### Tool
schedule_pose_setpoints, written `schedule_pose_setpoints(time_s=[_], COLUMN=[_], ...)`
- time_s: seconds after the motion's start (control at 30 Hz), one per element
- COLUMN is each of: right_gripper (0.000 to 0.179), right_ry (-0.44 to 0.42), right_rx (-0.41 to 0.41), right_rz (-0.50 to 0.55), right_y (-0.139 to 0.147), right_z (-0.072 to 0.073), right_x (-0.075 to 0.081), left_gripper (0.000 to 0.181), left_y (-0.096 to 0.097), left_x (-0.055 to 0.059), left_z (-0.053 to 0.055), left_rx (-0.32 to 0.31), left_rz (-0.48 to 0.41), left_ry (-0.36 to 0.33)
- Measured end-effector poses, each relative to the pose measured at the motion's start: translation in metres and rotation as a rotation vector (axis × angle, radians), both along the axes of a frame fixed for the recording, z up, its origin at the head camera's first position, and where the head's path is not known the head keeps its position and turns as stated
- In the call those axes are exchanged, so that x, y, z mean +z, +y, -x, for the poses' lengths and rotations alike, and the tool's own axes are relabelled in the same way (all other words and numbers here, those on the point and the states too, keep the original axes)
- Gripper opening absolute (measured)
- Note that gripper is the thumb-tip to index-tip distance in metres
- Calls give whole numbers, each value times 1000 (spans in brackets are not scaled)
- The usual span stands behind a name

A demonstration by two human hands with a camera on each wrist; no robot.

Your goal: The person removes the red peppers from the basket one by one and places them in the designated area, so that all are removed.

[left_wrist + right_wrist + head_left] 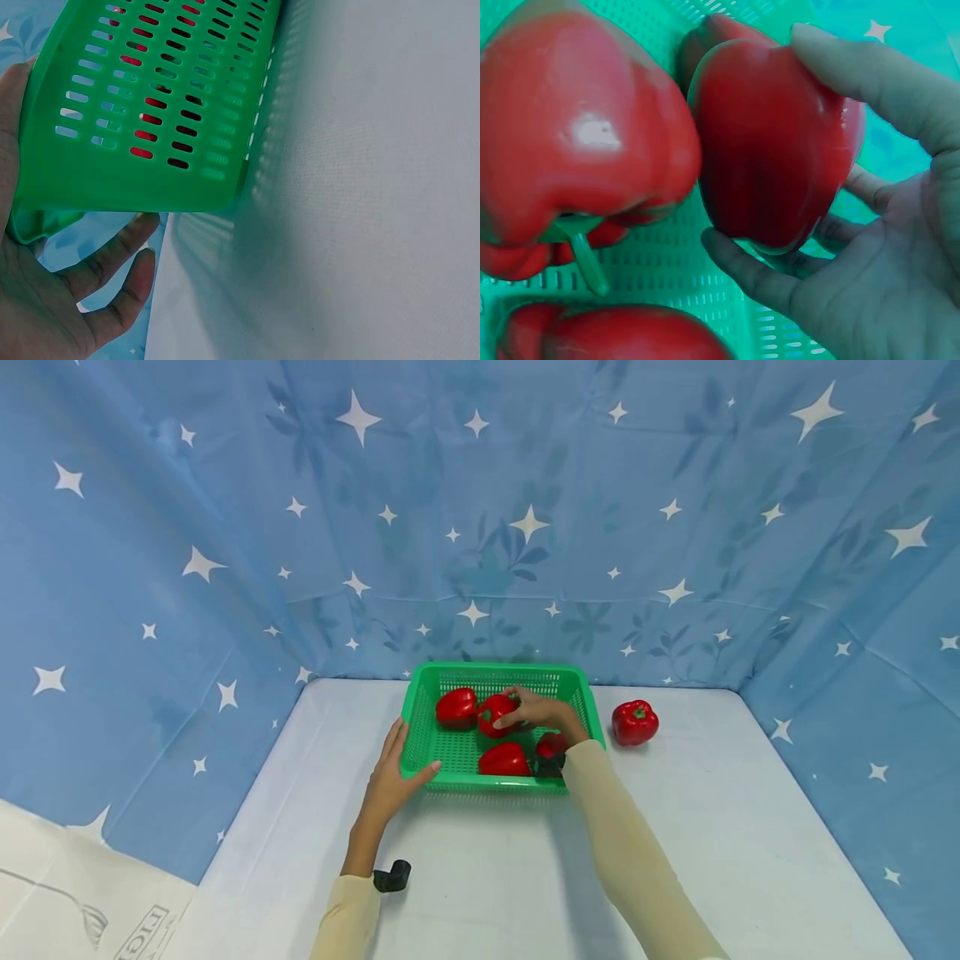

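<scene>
In the head view, my right hand [536,710] reaches into a green basket [498,783] and grips a red bell pepper [491,714]. Thumb and fingers close around that same pepper [772,142] in the right wrist view. Beside it in the basket lies another red pepper [456,708]. Nearer the front rim are a third red pepper [504,760] and one partly covered by my right wrist [551,745]. My left hand [390,781] rests at the basket's front left corner, fingers extended along the outside and thumb over the front rim.
A single red pepper [635,722] with a green stem stands on the white tabletop [480,877], right of the basket. Blue star-patterned curtains [480,527] rise behind the table and along both sides. A black device [392,877] is strapped to my left wrist.
</scene>
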State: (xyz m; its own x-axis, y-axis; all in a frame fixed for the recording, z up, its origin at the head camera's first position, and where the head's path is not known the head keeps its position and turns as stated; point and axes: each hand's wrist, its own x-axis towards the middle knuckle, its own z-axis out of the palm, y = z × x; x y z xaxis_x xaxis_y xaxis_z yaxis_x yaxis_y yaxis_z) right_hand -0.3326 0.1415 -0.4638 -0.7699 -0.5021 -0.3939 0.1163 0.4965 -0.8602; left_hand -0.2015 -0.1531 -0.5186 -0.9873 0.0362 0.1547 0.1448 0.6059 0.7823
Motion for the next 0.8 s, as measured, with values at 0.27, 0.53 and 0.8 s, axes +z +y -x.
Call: schedule_pose_setpoints(time_s=[0.27, 0.53, 0.8], right_gripper=[69, 65, 67], right_ry=[33, 120, 122], right_rx=[-23, -68, -95], right_rz=[122, 184, 253], right_y=[10, 20, 27], right_z=[-2, -8, -12], right_x=[7, 13, 16], left_gripper=[96, 96, 95], left_y=[0, 0, -1], left_x=[-1, -2, -3], left_z=[0, 0, 1], left_rx=[-3, -1, -4], left_rz=[-2, -8, -21], left_ry=[-5, -2, -7])
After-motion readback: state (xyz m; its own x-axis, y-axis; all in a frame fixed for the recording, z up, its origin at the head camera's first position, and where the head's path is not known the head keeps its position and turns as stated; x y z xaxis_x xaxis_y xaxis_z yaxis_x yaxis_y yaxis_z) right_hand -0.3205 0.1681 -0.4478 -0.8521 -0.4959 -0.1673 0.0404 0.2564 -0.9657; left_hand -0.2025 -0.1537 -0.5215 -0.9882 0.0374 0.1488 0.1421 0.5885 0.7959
